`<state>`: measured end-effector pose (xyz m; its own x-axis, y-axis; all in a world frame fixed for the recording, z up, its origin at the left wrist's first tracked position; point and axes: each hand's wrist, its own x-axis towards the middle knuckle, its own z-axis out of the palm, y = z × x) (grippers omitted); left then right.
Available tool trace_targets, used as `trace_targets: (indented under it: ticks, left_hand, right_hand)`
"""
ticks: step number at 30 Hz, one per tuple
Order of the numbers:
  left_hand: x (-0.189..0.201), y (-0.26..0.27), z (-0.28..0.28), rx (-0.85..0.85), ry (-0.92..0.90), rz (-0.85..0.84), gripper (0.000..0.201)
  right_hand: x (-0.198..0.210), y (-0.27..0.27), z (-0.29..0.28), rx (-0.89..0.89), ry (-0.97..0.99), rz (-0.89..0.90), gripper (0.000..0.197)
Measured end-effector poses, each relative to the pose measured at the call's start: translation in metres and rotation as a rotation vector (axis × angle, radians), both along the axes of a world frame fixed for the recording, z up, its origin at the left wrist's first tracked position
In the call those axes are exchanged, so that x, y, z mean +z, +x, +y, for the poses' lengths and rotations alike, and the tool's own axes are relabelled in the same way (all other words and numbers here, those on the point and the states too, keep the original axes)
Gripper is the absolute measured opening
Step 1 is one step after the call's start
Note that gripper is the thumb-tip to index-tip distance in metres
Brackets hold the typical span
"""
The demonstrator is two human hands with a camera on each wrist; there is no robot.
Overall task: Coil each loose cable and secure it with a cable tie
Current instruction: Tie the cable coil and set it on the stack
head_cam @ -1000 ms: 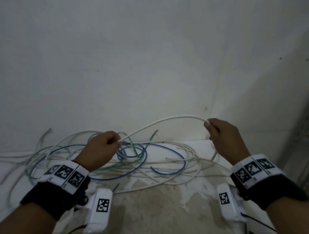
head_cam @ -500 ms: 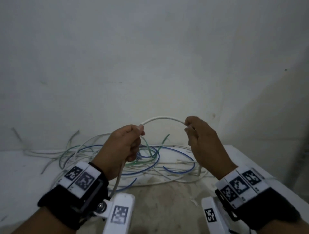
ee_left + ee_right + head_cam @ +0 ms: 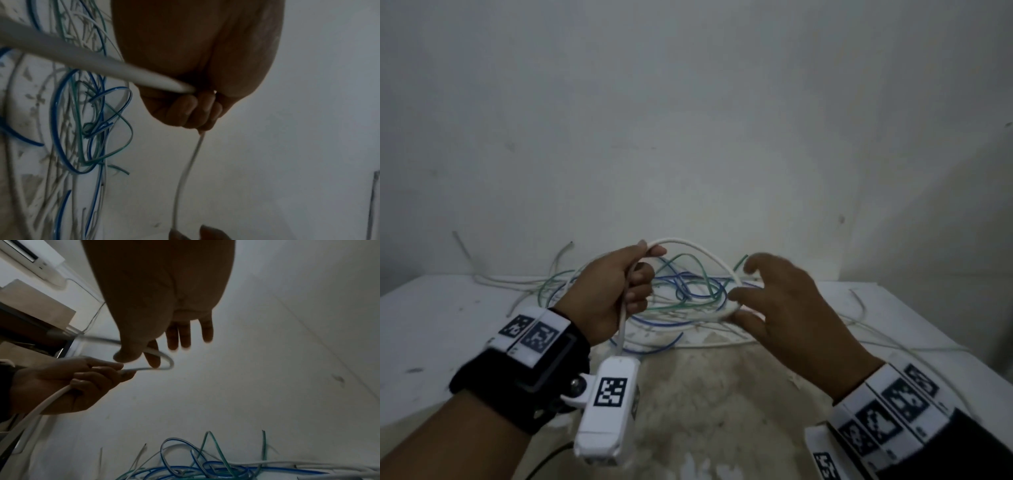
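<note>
A thick white cable (image 3: 698,246) arcs in the air between my two hands. My left hand (image 3: 613,291) grips it in a fist, with one end running down past the wrist. In the left wrist view the white cable (image 3: 102,65) enters the curled fingers (image 3: 195,110). My right hand (image 3: 784,308) holds the far side of the loop low, near the pile. In the right wrist view the cable (image 3: 162,368) passes between the thumb and index finger of my right hand (image 3: 160,305); the other fingers are spread straight. No cable tie shows.
A tangle of blue, green and thin white cables (image 3: 688,294) lies on the white table (image 3: 448,325) against the wall. More thin cables trail off to the right (image 3: 893,342). The near table surface is worn and stained (image 3: 705,394).
My hands have come together, bending the white cable from a wide arc into a tight loop. My right hand dropped lower and spread its outer fingers.
</note>
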<state>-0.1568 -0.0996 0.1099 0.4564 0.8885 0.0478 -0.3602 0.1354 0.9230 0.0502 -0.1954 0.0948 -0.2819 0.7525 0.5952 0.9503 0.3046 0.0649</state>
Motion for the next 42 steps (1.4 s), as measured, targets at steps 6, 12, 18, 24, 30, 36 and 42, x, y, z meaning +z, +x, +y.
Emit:
trace_targets:
  ticks: [6, 12, 18, 24, 30, 36, 42]
  left_hand:
    - [-0.002, 0.005, -0.008, -0.062, -0.062, -0.030, 0.025]
    - [-0.008, 0.013, -0.018, -0.082, -0.035, 0.085, 0.029]
    - [-0.012, 0.011, -0.026, -0.044, 0.132, 0.241, 0.028]
    - [-0.019, 0.013, -0.028, 0.057, 0.055, 0.159, 0.025]
    - [-0.027, 0.021, -0.039, 0.122, 0.166, 0.287, 0.026]
    - [-0.036, 0.030, -0.048, 0.154, 0.258, 0.334, 0.021]
    - [-0.041, 0.036, -0.054, 0.182, 0.233, 0.332, 0.019]
  right_hand:
    - [-0.004, -0.013, 0.000, 0.134, 0.024, 0.496, 0.013]
    - [-0.010, -0.028, -0.003, 0.247, 0.062, 0.621, 0.041]
    - [-0.021, -0.039, 0.003, 0.185, -0.124, 0.747, 0.030]
    - [-0.025, -0.047, 0.003, 0.147, -0.246, 0.945, 0.021]
    - [-0.027, -0.052, 0.006, 0.117, -0.354, 1.191, 0.029]
    - [-0.031, -0.057, 0.007, 0.093, -0.451, 1.448, 0.024]
    - [-0.025, -0.061, 0.007, 0.143, -0.533, 1.575, 0.028]
